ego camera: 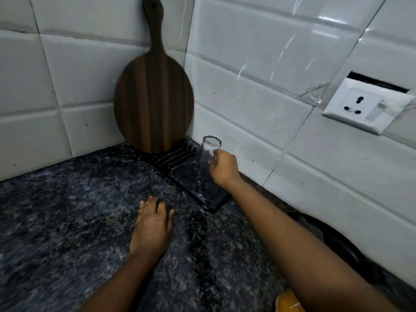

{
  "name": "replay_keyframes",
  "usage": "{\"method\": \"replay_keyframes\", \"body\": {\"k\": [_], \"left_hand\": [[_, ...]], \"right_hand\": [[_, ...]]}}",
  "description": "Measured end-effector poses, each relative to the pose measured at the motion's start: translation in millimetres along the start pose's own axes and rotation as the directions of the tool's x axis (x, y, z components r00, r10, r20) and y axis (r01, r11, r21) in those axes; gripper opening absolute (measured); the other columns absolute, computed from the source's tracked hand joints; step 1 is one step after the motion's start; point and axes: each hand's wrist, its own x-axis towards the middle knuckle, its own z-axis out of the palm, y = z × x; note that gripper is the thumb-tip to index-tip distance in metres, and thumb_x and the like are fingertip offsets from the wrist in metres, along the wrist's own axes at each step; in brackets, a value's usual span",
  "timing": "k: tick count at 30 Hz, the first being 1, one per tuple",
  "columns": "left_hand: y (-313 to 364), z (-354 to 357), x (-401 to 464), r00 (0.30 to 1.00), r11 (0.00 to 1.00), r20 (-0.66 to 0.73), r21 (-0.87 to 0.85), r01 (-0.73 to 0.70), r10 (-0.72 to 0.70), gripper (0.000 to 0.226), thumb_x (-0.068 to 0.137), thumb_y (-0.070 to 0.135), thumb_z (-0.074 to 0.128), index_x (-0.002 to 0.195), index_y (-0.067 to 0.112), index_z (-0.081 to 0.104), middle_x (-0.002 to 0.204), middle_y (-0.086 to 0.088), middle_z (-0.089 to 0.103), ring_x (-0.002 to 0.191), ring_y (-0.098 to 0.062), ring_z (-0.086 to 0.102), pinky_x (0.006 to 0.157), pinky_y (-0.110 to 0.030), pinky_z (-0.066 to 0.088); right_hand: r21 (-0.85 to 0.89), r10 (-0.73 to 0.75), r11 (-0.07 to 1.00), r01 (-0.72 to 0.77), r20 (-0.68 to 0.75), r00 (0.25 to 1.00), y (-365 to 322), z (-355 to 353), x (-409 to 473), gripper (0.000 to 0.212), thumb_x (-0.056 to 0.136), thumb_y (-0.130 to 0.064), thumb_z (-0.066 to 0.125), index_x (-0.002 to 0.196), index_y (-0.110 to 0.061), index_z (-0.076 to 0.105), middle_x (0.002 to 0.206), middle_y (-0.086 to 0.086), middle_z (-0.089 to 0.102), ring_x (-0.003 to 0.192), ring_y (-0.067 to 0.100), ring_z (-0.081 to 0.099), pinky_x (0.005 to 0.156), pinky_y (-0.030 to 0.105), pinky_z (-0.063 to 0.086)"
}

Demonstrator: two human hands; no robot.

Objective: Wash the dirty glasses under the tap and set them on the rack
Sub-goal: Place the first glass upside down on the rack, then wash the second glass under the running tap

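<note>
A clear drinking glass stands upside down on the black drying rack in the corner of the counter. My right hand grips the glass from its right side, fingers curled round its upper part. My left hand rests flat on the dark granite counter, fingers straight, a short way in front of the rack. The tap and any other glasses are out of view.
A round wooden cutting board leans in the tiled corner, its base on the rack's far end. A white wall socket sits on the right wall. A dark round object lies along the right wall, and something orange shows at the bottom edge.
</note>
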Motion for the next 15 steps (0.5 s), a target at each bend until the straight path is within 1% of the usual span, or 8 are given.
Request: {"method": "replay_keyframes", "body": {"k": [1, 3, 5, 7, 9, 11, 13, 15], "left_hand": [[2, -2, 0, 1.0, 1.0, -0.018, -0.003, -0.01, 0.01, 0.035, 0.096, 0.03, 0.041, 0.111, 0.003, 0.056, 0.134, -0.021, 0.048, 0.129, -0.037, 0.042, 0.115, -0.046, 0.027], [6, -10, -5, 0.998, 0.999, -0.058, -0.01, -0.036, 0.035, 0.037, 0.097, 0.029, 0.037, 0.107, 0.0, 0.059, 0.13, -0.023, 0.052, 0.121, -0.04, 0.05, 0.109, -0.049, 0.034], [14, -18, -11, 0.992, 0.995, -0.112, -0.064, -0.073, 0.066, 0.041, 0.094, 0.029, 0.032, 0.102, 0.0, 0.061, 0.122, -0.022, 0.057, 0.113, -0.038, 0.056, 0.106, -0.05, 0.037], [33, -29, -26, 0.985, 0.976, -0.163, -0.2, -0.088, 0.055, 0.042, 0.092, 0.031, 0.031, 0.104, 0.005, 0.06, 0.118, -0.015, 0.059, 0.11, -0.032, 0.057, 0.104, -0.048, 0.039], [59, -39, -51, 0.981, 0.912, -0.173, -0.382, -0.148, 0.087, 0.038, 0.092, 0.034, 0.035, 0.105, 0.008, 0.059, 0.109, -0.007, 0.061, 0.102, -0.023, 0.058, 0.094, -0.035, 0.045], [86, -46, -84, 0.971, 0.819, -0.159, -0.523, -0.238, 0.181, 0.035, 0.09, 0.036, 0.04, 0.096, 0.009, 0.06, 0.093, -0.003, 0.062, 0.087, -0.015, 0.059, 0.079, -0.021, 0.043], [110, -46, -124, 0.941, 0.756, -0.111, -0.569, -0.325, 0.32, 0.03, 0.089, 0.036, 0.044, 0.08, 0.011, 0.058, 0.074, 0.001, 0.058, 0.069, -0.006, 0.053, 0.064, -0.014, 0.039], [127, -45, -149, 0.904, 0.734, -0.082, -0.556, -0.391, 0.419, 0.031, 0.089, 0.035, 0.048, 0.069, 0.011, 0.053, 0.061, 0.002, 0.05, 0.061, -0.01, 0.047, 0.055, -0.011, 0.033]], "right_hand": [[0.009, -0.018, 1.0, 0.018, 0.017, 1.0, 0, -10, -16, 0.016, 0.086, -0.005, 0.053, 0.098, 0.003, 0.061, 0.104, 0.023, 0.065, 0.098, 0.038, 0.059, 0.079, 0.036, 0.045], [0.01, -0.088, 0.996, 0.088, 0.059, 0.994, 1, -33, -53, 0.017, 0.088, -0.01, 0.055, 0.099, 0.001, 0.062, 0.101, 0.02, 0.067, 0.095, 0.036, 0.06, 0.076, 0.036, 0.044], [0.004, -0.179, 0.984, 0.179, 0.087, 0.98, 7, -60, -99, 0.021, 0.089, -0.015, 0.058, 0.106, -0.004, 0.063, 0.106, 0.014, 0.068, 0.098, 0.029, 0.061, 0.079, 0.035, 0.048], [-0.004, -0.233, 0.972, 0.234, 0.06, 0.971, 18, -92, -153, 0.028, 0.088, -0.024, 0.06, 0.112, -0.009, 0.064, 0.11, 0.007, 0.067, 0.104, 0.022, 0.061, 0.087, 0.029, 0.049], [0.018, -0.197, 0.98, 0.197, 0.001, 0.98, 30, -126, -206, 0.037, 0.083, -0.036, 0.06, 0.112, -0.014, 0.066, 0.112, 0.003, 0.067, 0.11, 0.016, 0.059, 0.092, 0.022, 0.043], [0.046, -0.116, 0.992, 0.121, -0.099, 0.988, 48, -151, -253, 0.044, 0.077, -0.045, 0.062, 0.109, -0.016, 0.067, 0.113, 0.002, 0.067, 0.112, 0.014, 0.057, 0.096, 0.02, 0.041], [0.11, 0.008, 0.994, 0.008, -0.148, 0.989, 67, -166, -300, 0.046, 0.072, -0.045, 0.068, 0.109, -0.017, 0.067, 0.113, -0.001, 0.066, 0.111, 0.011, 0.058, 0.096, 0.027, 0.044], [0.161, 0.104, 0.983, -0.084, -0.118, 0.988, 82, -168, -337, 0.058, 0.063, -0.051, 0.074, 0.113, -0.023, 0.065, 0.121, -0.003, 0.06, 0.116, 0.008, 0.053, 0.099, 0.029, 0.044]]}}
